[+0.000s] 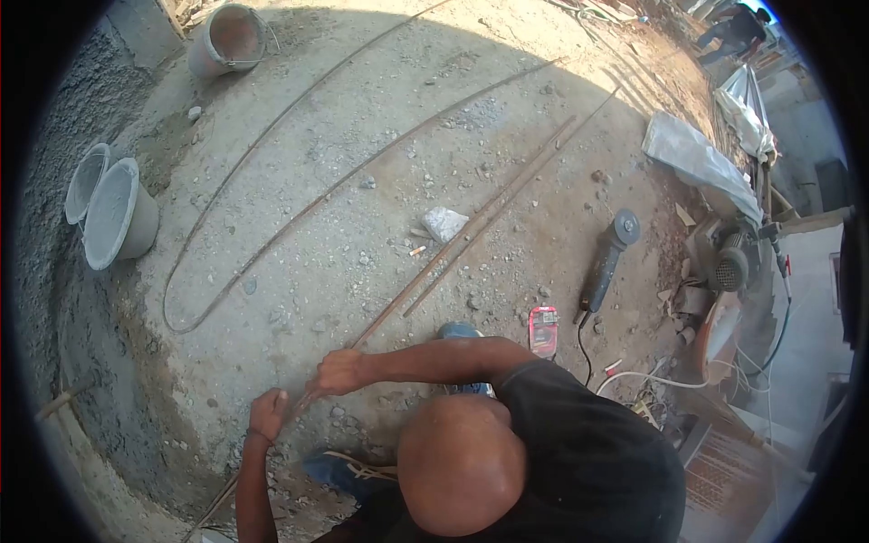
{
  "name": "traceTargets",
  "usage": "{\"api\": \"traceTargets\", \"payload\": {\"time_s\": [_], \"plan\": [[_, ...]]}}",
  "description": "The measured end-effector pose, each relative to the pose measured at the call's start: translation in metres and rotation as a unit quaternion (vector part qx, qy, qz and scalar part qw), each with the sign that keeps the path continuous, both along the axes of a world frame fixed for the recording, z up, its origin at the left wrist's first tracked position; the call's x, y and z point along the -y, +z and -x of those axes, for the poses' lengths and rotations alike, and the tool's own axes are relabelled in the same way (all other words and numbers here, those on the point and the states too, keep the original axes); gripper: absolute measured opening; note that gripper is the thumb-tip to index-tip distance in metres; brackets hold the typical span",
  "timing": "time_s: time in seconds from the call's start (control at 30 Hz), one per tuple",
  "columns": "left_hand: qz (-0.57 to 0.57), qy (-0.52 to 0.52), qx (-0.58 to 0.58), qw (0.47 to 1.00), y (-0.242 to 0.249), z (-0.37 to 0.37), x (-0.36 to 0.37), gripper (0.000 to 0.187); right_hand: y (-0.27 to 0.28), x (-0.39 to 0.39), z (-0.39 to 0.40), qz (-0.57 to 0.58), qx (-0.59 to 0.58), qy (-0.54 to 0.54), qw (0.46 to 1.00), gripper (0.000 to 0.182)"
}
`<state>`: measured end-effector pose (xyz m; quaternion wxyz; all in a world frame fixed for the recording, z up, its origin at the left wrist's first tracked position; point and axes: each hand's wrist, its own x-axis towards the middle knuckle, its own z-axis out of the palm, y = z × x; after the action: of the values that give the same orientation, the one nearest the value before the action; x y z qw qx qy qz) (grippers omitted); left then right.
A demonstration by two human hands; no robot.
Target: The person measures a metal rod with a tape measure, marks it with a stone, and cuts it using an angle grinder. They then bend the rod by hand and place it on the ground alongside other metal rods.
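Note:
Neither of my own hands is in view. Below me a crouching person in a dark shirt (597,443) faces left, with the head close to the camera. That person's right hand (339,372) is closed round a thin, rusty metal rod (398,300) lying along the ground. Their left hand (268,414) is by the near end of the rods; its grip is partly hidden. A second thin rod (507,206) runs beside the first. Farther left, a long rod bent into a narrow loop (312,197) lies on the dirt.
An angle grinder (605,267) with a black cord lies right of the rods, near a pink packet (543,331). A whitish lump (444,223) touches the rods. Buckets (136,222) stand left, another bucket (204,59) behind. An electric motor (731,262) and cables are at right.

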<state>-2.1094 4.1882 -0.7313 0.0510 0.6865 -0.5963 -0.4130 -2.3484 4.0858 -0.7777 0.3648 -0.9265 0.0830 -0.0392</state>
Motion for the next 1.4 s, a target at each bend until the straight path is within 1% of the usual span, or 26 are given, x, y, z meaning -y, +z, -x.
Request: {"api": "traceTargets", "payload": {"time_s": [0.03,0.1,0.13,0.17,0.2,0.23,0.3,0.33,0.4,0.43,0.5,0.53,0.57,0.6,0.63,0.77,0.83,0.87,0.93,1.03,1.13,1.3,1.37,1.4], "plan": [[0.067,-0.006,0.011,0.998,0.008,0.015,0.022,0.040,0.003,0.000,0.002,-0.003,0.000,-0.004,1.000,0.030],[0.139,-0.020,-0.038,0.989,0.024,0.064,0.071,0.038,0.012,0.005,0.002,0.016,-0.058,0.019,0.998,0.028],[0.151,-0.040,-0.054,0.986,0.028,0.094,0.095,0.039,-0.004,0.003,-0.004,0.017,-0.057,0.015,0.998,0.028],[0.162,-0.062,-0.071,0.982,0.028,0.124,0.117,0.040,-0.030,-0.004,-0.014,0.017,0.042,-0.026,0.999,0.031],[0.165,-0.103,-0.070,0.978,0.024,0.153,0.137,0.042,-0.057,-0.010,-0.023,0.018,0.142,-0.067,0.988,0.033],[0.168,-0.143,-0.069,0.973,0.017,0.180,0.154,0.044,-0.065,-0.011,-0.025,0.020,0.142,-0.072,0.987,0.033],[0.053,-0.180,-0.054,0.981,0.008,0.230,0.179,0.047,-0.080,-0.010,-0.031,-0.019,0.127,-0.053,0.990,0.029],[0.054,-0.184,-0.052,0.980,0.003,0.245,0.183,0.047,-0.092,-0.011,-0.035,-0.039,0.120,-0.041,0.991,0.027],[0.040,-0.199,0.049,0.978,-0.012,0.264,0.188,0.044,-0.099,-0.009,-0.038,-0.081,0.107,-0.016,0.991,0.023],[0.040,-0.202,0.052,0.977,-0.020,0.265,0.188,0.044,-0.101,-0.008,-0.040,-0.102,0.101,-0.002,0.990,0.021],[0.036,-0.146,-0.014,0.989,-0.038,0.260,0.181,0.043,-0.097,-0.004,-0.041,-0.143,0.090,0.028,0.985,0.019],[0.037,-0.147,-0.011,0.988,-0.045,0.260,0.178,0.043,-0.092,-0.002,-0.041,-0.141,0.093,0.028,0.985,0.019],[0.042,-0.143,-0.032,0.988,-0.050,0.260,0.174,0.044,-0.073,0.002,-0.037,-0.107,0.033,0.035,0.993,0.023],[0.047,-0.139,-0.052,0.988,-0.051,0.259,0.172,0.045,-0.067,0.004,-0.036,-0.072,-0.026,0.041,0.996,0.028],[0.053,-0.135,-0.071,0.987,-0.053,0.258,0.171,0.045,-0.062,0.006,-0.034,-0.070,-0.022,0.038,0.997,0.028],[0.029,-0.153,-0.066,0.986,-0.019,0.242,0.175,0.048,-0.063,0.003,-0.038,-0.067,0.027,0.015,0.997,0.032],[-0.019,-0.147,-0.087,0.985,0.002,0.225,0.182,0.051,-0.059,0.001,-0.040,-0.062,0.056,0.011,0.996,0.034],[-0.016,-0.143,-0.079,0.986,0.002,0.217,0.182,0.051,-0.063,-0.001,-0.043,-0.055,0.073,0.009,0.996,0.034],[0.027,-0.126,-0.075,0.989,-0.009,0.201,0.182,0.053,-0.062,-0.004,-0.047,-0.040,0.106,0.002,0.994,0.036],[0.023,-0.121,-0.052,0.991,-0.028,0.188,0.177,0.053,-0.061,-0.008,-0.053,-0.031,0.152,-0.013,0.988,0.039],[0.035,-0.119,-0.038,0.992,-0.047,0.191,0.169,0.053,-0.061,-0.011,-0.058,-0.023,0.186,-0.035,0.982,0.042],[0.024,-0.112,0.000,0.993,-0.047,0.194,0.163,0.049,-0.058,-0.014,-0.062,-0.001,0.226,-0.065,0.972,0.046],[0.028,-0.110,0.004,0.994,-0.046,0.198,0.167,0.047,-0.056,-0.013,-0.050,0.014,0.227,-0.075,0.971,0.047],[0.032,-0.117,0.018,0.992,-0.046,0.198,0.163,0.045,-0.048,-0.021,-0.033,0.046,0.246,-0.045,0.967,0.048]]}}
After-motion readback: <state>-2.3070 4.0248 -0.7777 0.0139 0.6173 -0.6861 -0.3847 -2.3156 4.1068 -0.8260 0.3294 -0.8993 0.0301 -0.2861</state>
